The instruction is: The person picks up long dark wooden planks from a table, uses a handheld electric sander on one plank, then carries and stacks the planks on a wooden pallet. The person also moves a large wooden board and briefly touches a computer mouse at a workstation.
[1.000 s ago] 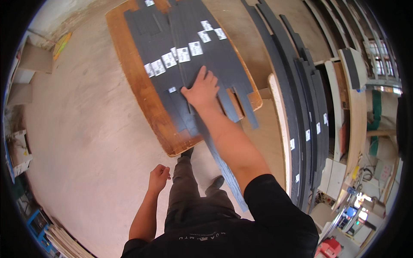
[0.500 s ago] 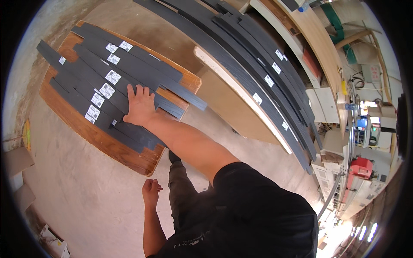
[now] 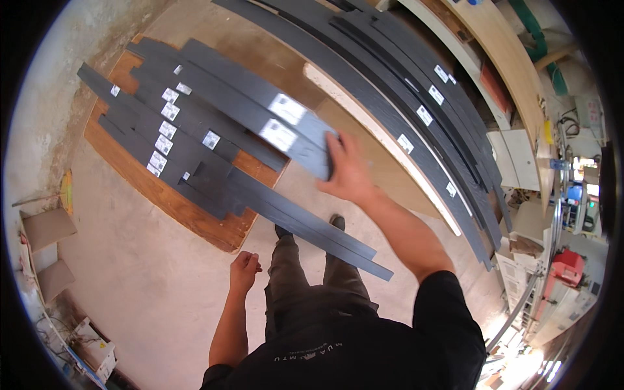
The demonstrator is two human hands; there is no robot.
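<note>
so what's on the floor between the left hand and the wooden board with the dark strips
Nothing: in the head view only bare concrete floor lies between the left hand and the wooden board.

Strips lie on a board, probably overhanging rightward.

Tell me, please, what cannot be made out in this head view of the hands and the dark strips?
- Right hand: its palm and grip on the lifted dark strips are hidden by the hand's own back.
- White labels on those strips: blurred, print unreadable.
- Left hand: curled shut; whether it holds anything is hidden by the fingers.
- Wooden board: mostly covered by the strip pile.
- Long leaning strips: cut off at the top edge.
</note>
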